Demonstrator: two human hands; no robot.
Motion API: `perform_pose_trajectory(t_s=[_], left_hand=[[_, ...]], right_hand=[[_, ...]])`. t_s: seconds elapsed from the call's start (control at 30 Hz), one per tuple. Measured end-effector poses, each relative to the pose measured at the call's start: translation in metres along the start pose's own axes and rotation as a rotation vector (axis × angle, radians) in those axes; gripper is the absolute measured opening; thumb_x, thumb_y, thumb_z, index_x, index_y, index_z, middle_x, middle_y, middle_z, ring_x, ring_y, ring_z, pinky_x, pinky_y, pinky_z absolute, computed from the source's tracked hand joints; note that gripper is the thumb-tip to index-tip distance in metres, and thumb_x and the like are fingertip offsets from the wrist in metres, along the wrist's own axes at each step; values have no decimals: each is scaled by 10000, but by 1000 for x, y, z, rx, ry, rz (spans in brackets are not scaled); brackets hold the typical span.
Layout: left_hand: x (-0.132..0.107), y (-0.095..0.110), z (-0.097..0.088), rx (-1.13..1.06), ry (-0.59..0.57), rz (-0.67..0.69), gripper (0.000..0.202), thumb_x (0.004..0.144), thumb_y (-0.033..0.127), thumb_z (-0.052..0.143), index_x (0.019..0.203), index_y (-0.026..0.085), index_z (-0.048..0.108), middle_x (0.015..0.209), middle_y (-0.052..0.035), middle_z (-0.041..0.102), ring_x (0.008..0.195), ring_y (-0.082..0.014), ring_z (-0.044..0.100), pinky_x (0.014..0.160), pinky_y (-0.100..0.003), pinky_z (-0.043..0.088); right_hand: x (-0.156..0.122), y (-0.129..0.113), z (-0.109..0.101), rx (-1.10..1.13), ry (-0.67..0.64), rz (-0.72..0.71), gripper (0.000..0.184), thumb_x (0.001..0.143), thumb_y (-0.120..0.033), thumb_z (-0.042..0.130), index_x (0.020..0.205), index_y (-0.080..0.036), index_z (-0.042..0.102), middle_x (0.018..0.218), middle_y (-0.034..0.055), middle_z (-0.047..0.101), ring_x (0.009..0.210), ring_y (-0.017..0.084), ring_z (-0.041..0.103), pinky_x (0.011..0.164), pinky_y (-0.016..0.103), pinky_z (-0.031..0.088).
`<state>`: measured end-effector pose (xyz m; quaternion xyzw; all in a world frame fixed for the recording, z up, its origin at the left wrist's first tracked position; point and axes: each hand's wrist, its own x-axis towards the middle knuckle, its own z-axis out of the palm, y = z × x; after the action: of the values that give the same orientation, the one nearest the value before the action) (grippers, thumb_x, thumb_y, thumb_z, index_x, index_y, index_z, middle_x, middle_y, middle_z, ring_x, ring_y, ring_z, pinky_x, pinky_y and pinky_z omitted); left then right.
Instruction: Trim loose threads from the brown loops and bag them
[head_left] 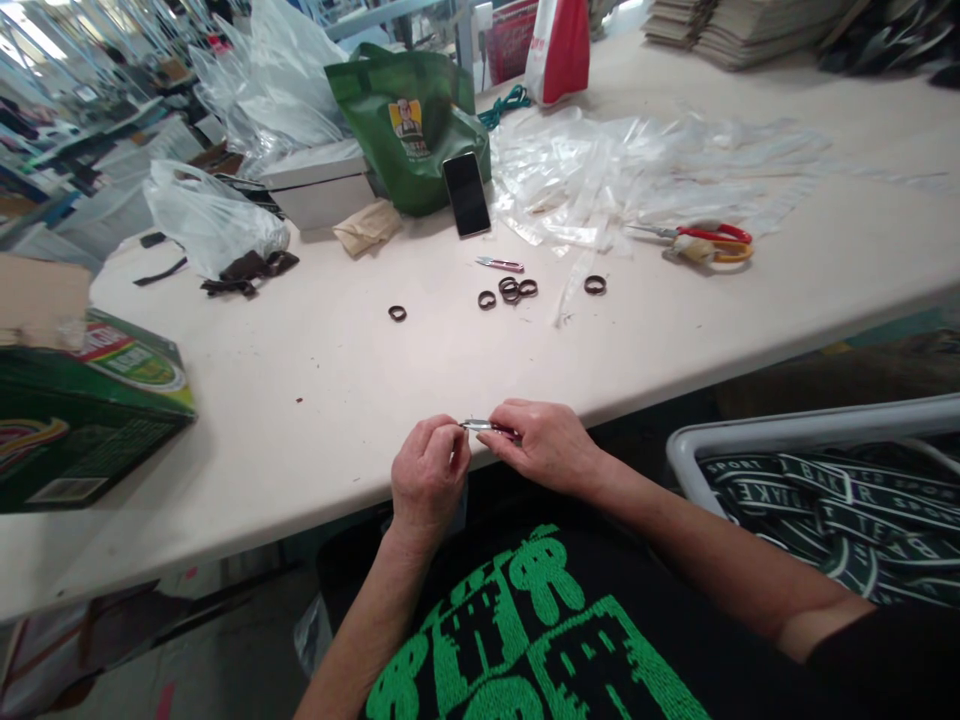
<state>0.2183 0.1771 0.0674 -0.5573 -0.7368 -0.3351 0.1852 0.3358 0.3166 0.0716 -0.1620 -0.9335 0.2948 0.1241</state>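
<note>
Over the table's front edge, my right hand (pixel 541 444) is closed around a pair of thread snips (pixel 480 426), whose metal blades point left. My left hand (pixel 430 468) pinches at the blade tips; a bit of something dark shows at its fingertips, too small to name. Farther back lie several small dark loops of band: a lone loop (pixel 397 313) on the left, a cluster (pixel 510 290) in the middle and another loop (pixel 595 285) on the right. A second pair of snips (pixel 501 264) rests just behind the cluster.
A green carton (pixel 90 410) stands at left. Behind are a green bag (pixel 412 130) with a phone (pixel 466 195) leaning on it, clear plastic strips (pixel 600 175) and scissors (pixel 705 243). At right, a grey bin (pixel 682 450) holds printed dark straps (pixel 840 510).
</note>
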Motion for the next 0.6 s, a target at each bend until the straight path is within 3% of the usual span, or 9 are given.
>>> perform_pose_trajectory(t_s=[0.23, 0.4, 0.47, 0.6], left_hand=[[-6, -4, 2, 18, -40, 30, 130, 887, 94, 570, 828, 209, 579, 824, -42, 675, 746, -159, 615, 685, -269, 511], [-6, -2, 1, -25, -26, 24, 123, 879, 93, 583, 824, 203, 593, 812, -37, 673, 733, -151, 613, 684, -264, 515], [-5, -1, 0, -114, -13, -49, 103, 869, 106, 611, 828, 201, 613, 840, -33, 674, 726, -139, 618, 690, -258, 519], [-3, 2, -6, -402, -25, -368, 55, 847, 180, 680, 805, 212, 669, 941, -33, 667, 871, -157, 635, 815, -291, 502]], right_hand=[[-2, -4, -7, -90, -34, -19, 306, 957, -383, 568, 754, -160, 626, 750, 17, 602, 645, 123, 482, 593, 273, 255], [-1, 4, -8, 48, -79, -37, 330, 956, -385, 551, 728, -160, 633, 718, 17, 601, 642, 123, 486, 601, 267, 284], [1, 9, -7, 219, -89, -8, 334, 948, -391, 540, 730, -159, 638, 680, 9, 591, 631, 119, 494, 607, 259, 315], [3, 13, -1, 674, -91, 151, 387, 943, -474, 494, 802, -152, 657, 718, 15, 629, 587, 107, 493, 578, 244, 374]])
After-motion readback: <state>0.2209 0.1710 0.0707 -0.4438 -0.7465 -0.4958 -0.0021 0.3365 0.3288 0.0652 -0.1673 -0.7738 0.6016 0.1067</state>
